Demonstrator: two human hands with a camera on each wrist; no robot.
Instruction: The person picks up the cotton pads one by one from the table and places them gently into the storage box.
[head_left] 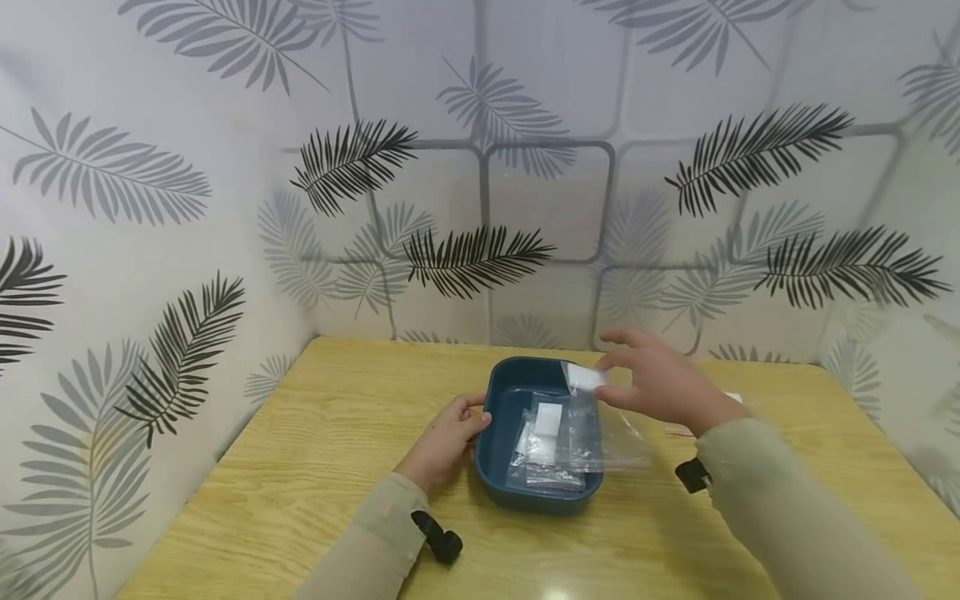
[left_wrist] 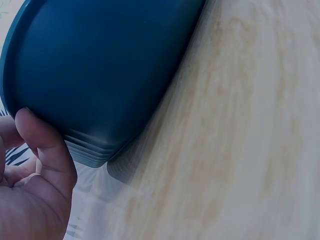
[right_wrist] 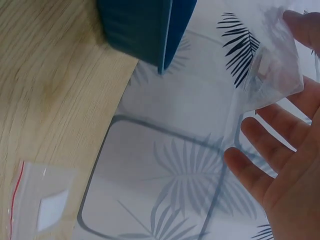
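Note:
A dark blue plastic bin [head_left: 536,502] stands on the table, holding several clear zip bags [head_left: 546,446] with white slips inside. At its left side my left hand [head_left: 447,437] grips the rim; the left wrist view shows the thumb against the bin wall [left_wrist: 100,65] and fingers curled behind. Above the bin's right side, my right hand [head_left: 663,387] pinches a corner of another clear zip bag [head_left: 587,379], a white slip near its top. This bag hangs over the right rim, its lower edge past it. In the right wrist view, the other fingers [right_wrist: 267,131] spread below the bag.
Another zip bag [right_wrist: 42,202] with a white slip and red seal line lies on the wooden table [head_left: 322,458], right of the bin, partly behind my right wrist in the head view. A leaf-patterned covering [head_left: 525,200] rises behind the table and along its sides.

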